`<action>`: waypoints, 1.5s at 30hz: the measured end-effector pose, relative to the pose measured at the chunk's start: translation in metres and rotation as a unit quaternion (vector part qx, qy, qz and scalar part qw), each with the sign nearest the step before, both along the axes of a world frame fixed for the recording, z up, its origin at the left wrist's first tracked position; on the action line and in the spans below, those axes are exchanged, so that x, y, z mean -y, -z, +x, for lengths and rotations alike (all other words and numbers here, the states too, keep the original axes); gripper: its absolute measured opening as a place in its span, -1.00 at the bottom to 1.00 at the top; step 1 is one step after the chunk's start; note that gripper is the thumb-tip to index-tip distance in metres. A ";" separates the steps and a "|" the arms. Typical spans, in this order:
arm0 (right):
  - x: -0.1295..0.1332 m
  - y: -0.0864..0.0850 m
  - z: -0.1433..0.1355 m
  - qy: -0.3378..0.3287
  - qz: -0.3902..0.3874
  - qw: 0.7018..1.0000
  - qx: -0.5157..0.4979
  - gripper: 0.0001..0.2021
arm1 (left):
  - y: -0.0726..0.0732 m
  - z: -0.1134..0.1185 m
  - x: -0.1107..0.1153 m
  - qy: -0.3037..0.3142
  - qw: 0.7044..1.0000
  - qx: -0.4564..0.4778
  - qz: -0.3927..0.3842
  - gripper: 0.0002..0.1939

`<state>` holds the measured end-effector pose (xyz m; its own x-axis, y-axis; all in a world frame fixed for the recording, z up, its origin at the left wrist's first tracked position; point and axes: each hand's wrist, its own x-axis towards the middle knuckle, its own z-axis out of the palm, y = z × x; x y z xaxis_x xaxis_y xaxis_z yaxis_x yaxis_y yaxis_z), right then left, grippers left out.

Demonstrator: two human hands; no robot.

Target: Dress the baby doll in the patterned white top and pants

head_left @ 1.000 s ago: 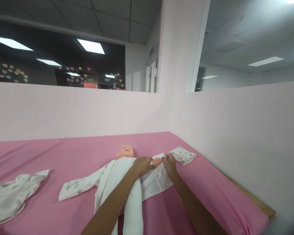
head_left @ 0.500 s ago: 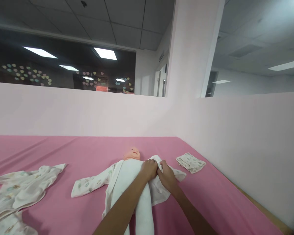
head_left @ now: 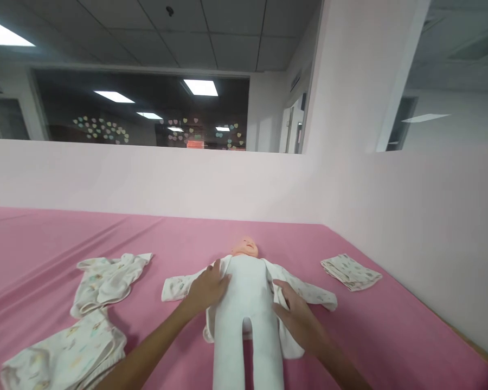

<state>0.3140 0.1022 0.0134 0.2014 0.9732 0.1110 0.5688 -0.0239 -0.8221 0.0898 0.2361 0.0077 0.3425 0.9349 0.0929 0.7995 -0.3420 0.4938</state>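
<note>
Hands frame a baby doll [head_left: 247, 303] lying face up on a pink sheet [head_left: 65, 238], its head toward the far edge where the sheet meets a pale partition wall [head_left: 146, 179]. The left hand [head_left: 210, 286] lies flat, fingers spread, on the open left flap of a patterned white garment [head_left: 309, 292] spread beneath the doll, touching the doll's side near the shoulder. The right hand [head_left: 299, 319] rests open, palm down, on the garment's other flap just beside the doll's hip. Neither hand is closed around anything; both press loosely on cloth.

The doll wears a plain white body suit, legs pointing toward the near edge of the sheet, and sits roughly midway between the left and right edges. The garment's two sleeves stretch out to either side, one under the left hand and one reaching toward the right edge.

Toward the left edge, well apart from the doll, a crumpled patterned garment [head_left: 106, 279] lies in a heap, and another bundled piece of cloth [head_left: 69, 352] sits nearer the near-left corner. Near the right edge, a small folded cloth [head_left: 351, 272] rests close to the side partition [head_left: 431, 227]. Beyond the far wall, a dark window [head_left: 146, 114] shows ceiling lights and pastel heart stickers.
</note>
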 end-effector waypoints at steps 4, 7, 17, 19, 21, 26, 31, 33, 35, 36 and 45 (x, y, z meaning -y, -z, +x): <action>-0.015 -0.015 -0.033 -0.056 0.035 0.997 0.037 -0.51 | 0.009 -0.018 0.012 0.029 0.991 0.102 -0.078 -0.41; -0.008 -0.020 -0.044 -0.106 0.035 0.992 0.052 -0.55 | 0.008 -0.023 0.024 0.031 0.981 0.173 -0.085 -0.43; 0.002 -0.013 -0.024 -0.109 -0.037 0.991 -0.067 -0.60 | -0.023 -0.004 0.053 0.096 0.935 0.267 -0.213 -0.47; -0.018 -0.010 -0.013 -0.011 0.002 0.999 -0.052 -0.55 | -0.021 0.002 0.042 0.044 0.969 0.213 -0.116 -0.48; -0.042 -0.005 -0.002 0.058 0.028 0.997 -0.035 -0.55 | -0.019 0.009 0.026 -0.011 0.980 0.190 -0.058 -0.53; -0.093 0.005 0.007 0.060 0.031 0.997 -0.026 -0.82 | -0.017 0.024 -0.016 -0.038 0.966 0.221 -0.130 -0.73; -0.127 -0.001 0.000 0.072 0.073 0.994 -0.029 -0.89 | -0.022 0.032 -0.036 -0.016 0.942 0.268 -0.201 -0.76; -0.142 -0.007 -0.001 0.084 0.093 0.992 -0.027 -0.89 | -0.024 0.035 -0.041 -0.004 0.938 0.281 -0.205 -0.73; -0.155 -0.012 -0.004 0.095 0.111 0.989 -0.024 -0.89 | -0.026 0.038 -0.045 0.008 0.936 0.288 -0.200 -0.71; -0.161 -0.013 -0.006 0.097 0.119 0.988 -0.021 -0.89 | -0.027 0.040 -0.047 0.015 0.936 0.291 -0.196 -0.72; -0.155 -0.006 -0.023 0.035 0.156 0.987 0.003 -0.85 | -0.024 0.056 -0.051 0.022 0.946 0.283 -0.157 -0.76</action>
